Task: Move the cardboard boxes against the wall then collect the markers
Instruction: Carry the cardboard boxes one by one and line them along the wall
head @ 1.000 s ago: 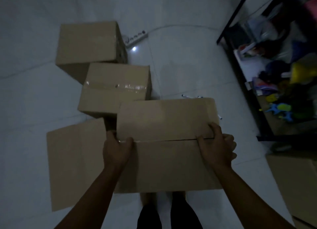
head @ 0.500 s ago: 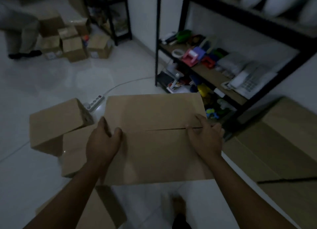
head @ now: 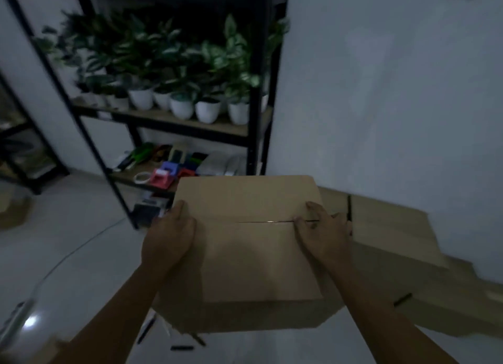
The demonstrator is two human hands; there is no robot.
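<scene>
I carry a closed brown cardboard box [head: 250,254] in front of me, lifted off the floor. My left hand [head: 168,238] grips its left edge and my right hand [head: 324,231] grips its right edge, fingers on the top flaps near the seam. Dark markers [head: 181,347] lie on the white floor below the box, with another marker [head: 145,331] beside them. One more marker [head: 402,299] rests on the cardboard at the right.
Other cardboard boxes [head: 392,227] sit on the floor along the pale wall [head: 394,91] at the right. A black shelf rack [head: 255,118] with potted plants [head: 206,110] and desk items stands ahead. A white cable [head: 68,257] crosses the floor at the left.
The view has swung right and up, from the floor boxes to the shelf rack and wall. The box stays held in both hands and has travelled toward the wall.
</scene>
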